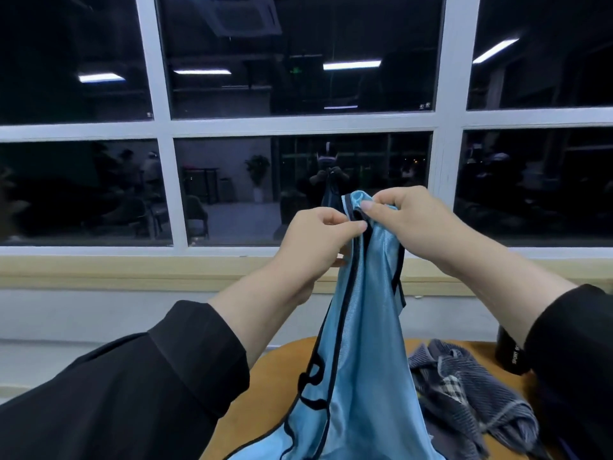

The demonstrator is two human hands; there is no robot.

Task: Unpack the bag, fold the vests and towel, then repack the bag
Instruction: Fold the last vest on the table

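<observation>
Light blue vest (pixel 361 343) with black trim held up at frame centre, hanging down toward 6 o'clock onto the round wooden counter (pixel 265 386). Left hand (pixel 318 237) pinching the top edge of the vest between thumb and fingers, grip closed on fabric. Right hand (pixel 408 217) just beside at 1 o'clock of the left, also pinching the top of the vest, fingers curled over the strap. Both grips nearly touching at the vest's top. Black sleeves on both arms. Crumpled grey-blue checked towel (pixel 464 390) on the counter at 4 o'clock of the vest. Black bottle (pixel 509 355) with white lettering at 3 o'clock of the towel, partly hidden by right sleeve. Dark window (pixel 298 127) with white frame behind, at 12 o'clock.
</observation>
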